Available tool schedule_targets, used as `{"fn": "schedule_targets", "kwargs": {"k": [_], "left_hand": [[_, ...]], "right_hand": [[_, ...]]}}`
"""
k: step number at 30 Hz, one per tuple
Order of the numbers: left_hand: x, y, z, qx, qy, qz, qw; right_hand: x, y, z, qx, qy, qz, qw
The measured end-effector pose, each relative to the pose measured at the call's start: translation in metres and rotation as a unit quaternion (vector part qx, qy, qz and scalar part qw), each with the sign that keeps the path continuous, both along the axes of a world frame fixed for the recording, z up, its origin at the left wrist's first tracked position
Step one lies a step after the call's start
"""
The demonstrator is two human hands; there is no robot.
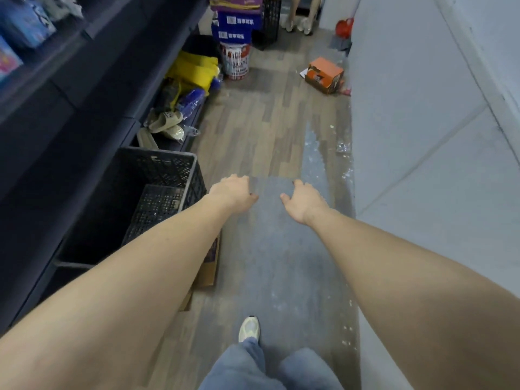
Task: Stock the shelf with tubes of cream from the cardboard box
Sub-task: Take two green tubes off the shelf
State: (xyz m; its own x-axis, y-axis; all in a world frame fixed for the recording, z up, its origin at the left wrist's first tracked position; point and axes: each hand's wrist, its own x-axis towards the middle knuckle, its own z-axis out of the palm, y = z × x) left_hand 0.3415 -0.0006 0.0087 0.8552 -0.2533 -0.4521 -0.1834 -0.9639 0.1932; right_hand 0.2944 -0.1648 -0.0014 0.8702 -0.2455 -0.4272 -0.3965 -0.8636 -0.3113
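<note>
Both arms outstretched, left hand (232, 190) and right hand (302, 199) grip slack, empty, beside black crate (157, 175)

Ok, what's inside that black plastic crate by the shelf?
Inside the black crate a smaller black mesh basket leans against its near right wall. Nothing else shows, but the left forearm covers the near corner and the floor is dark.

Blue jeans (253, 367), cream sneaker (249, 329)
</note>
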Motion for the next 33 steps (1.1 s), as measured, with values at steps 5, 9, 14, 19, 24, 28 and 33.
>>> {"fn": "schedule_targets", "kwargs": {"k": [5,9,14,19,24,28,33], "left_hand": [[0.071,0.016,0.004,-0.002,-0.012,0.041,0.999],[0.121,0.029,0.003,0.001,-0.016,0.085,0.996],[0.191,0.032,0.003,0.011,-0.03,0.144,0.989],[0.256,0.023,0.004,0.017,-0.03,0.225,0.974],[0.304,0.019,0.02,0.004,-0.051,0.292,0.955],[0.338,0.029,0.036,0.004,-0.069,0.337,0.939],[0.381,0.053,0.046,0.012,-0.088,0.377,0.922]], "right_hand": [[0.087,0.01,0.008,-0.003,-0.016,0.045,0.999],[0.157,0.018,0.006,-0.001,-0.024,0.087,0.996],[0.248,0.019,0.002,0.014,-0.032,0.151,0.988],[0.339,0.01,0.007,0.014,-0.027,0.221,0.975],[0.414,0.016,0.022,0.024,-0.034,0.28,0.959],[0.462,0.037,0.036,0.03,-0.05,0.325,0.944],[0.517,0.075,0.045,0.032,-0.072,0.37,0.926]]}}
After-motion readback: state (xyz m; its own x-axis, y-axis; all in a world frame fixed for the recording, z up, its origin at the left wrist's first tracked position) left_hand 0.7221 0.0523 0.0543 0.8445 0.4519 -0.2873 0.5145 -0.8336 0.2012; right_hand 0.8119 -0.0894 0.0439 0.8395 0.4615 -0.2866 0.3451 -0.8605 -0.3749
